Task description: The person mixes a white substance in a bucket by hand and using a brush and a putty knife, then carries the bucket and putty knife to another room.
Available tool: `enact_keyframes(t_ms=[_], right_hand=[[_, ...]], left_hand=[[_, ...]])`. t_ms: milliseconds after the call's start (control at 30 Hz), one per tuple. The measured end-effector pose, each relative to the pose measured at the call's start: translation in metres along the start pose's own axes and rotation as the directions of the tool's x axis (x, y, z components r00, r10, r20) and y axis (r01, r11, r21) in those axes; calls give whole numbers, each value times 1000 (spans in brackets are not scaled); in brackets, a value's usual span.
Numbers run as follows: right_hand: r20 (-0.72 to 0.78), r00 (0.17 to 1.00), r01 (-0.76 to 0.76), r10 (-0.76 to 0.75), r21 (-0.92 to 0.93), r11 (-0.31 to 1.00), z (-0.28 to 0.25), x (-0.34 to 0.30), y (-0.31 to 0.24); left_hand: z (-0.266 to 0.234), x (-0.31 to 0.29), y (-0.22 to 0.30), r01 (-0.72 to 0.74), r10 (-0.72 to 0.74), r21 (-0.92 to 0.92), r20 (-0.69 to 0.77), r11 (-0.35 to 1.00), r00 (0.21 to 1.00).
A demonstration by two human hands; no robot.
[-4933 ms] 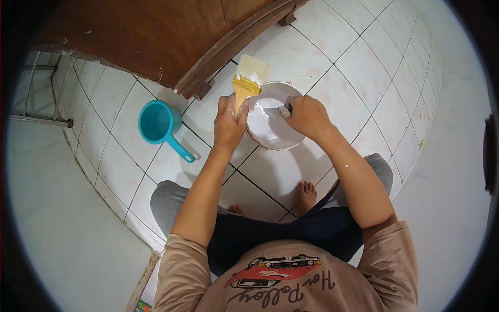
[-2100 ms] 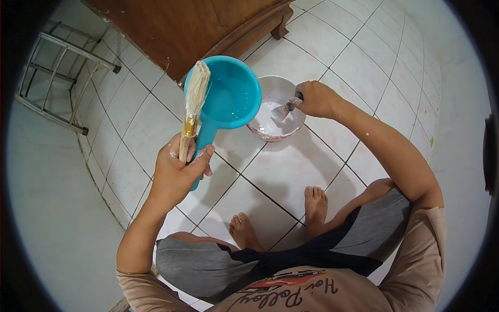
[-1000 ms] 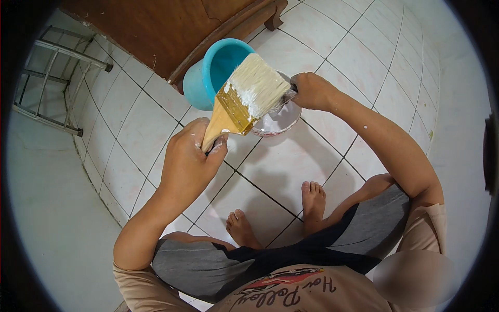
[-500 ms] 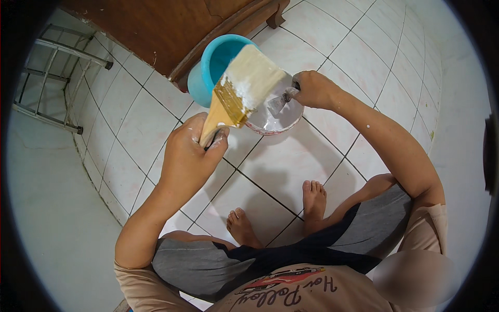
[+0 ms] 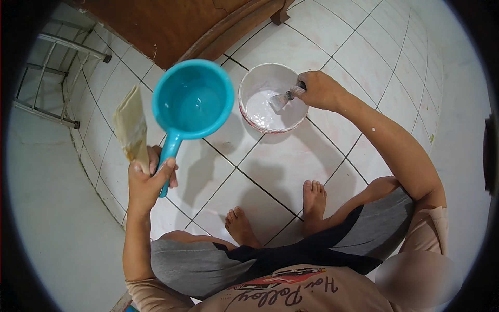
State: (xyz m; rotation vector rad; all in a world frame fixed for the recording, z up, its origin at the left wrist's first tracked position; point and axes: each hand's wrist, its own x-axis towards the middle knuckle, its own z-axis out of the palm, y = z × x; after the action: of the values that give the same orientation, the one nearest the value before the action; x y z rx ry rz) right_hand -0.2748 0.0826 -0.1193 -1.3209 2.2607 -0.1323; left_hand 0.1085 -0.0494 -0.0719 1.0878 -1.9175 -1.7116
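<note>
My left hand (image 5: 144,179) is closed around the handle of a turquoise water dipper (image 5: 227,117) and also grips a wide, pale-bristled paintbrush (image 5: 130,122). The dipper is raised off the floor, with what looks like clear water in its bowl. Beside it the brush stands bristles up, seen nearly edge-on. A white bucket (image 5: 247,88) with a red-streaked side stands on the floor, white paint (image 5: 262,110) inside. Over its right rim my right hand (image 5: 322,91) clasps a small metal scraper (image 5: 280,100), its blade smeared white and hanging into the bucket. Part of its handle is hidden by my fingers.
Brown wooden furniture (image 5: 150,26) with a short leg (image 5: 280,14) stands at the far side. At the far left a metal rack (image 5: 49,78) leans near the wall. White floor tiles (image 5: 254,182) surround my bare feet (image 5: 314,200).
My left hand has moved left and nearer, and now holds the dipper as well as the brush. The dipper has left its place beside the bucket. My right hand stays nearly still.
</note>
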Motion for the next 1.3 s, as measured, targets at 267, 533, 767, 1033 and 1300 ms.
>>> enact_keyframes(t_ms=[267, 533, 767, 1033, 1300], right_hand=[[13, 1000, 24, -24, -10, 1000, -3, 7, -7], [-69, 990, 113, -120, -104, 988, -3, 19, -1], [35, 996, 84, -80, -154, 985, -9, 30, -18], [40, 996, 88, -81, -224, 971, 0, 37, -21], [-50, 984, 145, -172, -338, 930, 24, 35, -9]], left_hand=[[-33, -15, -93, 74, -102, -127, -236, 989, 966], [-36, 28, -170, 33, -113, -202, -399, 979, 910], [-29, 44, -191, 34, -150, -265, -429, 964, 891], [-53, 7, -221, 183, 98, 405, -582, 896, 807], [-1, 42, -80, 141, -98, 321, -146, 936, 984]])
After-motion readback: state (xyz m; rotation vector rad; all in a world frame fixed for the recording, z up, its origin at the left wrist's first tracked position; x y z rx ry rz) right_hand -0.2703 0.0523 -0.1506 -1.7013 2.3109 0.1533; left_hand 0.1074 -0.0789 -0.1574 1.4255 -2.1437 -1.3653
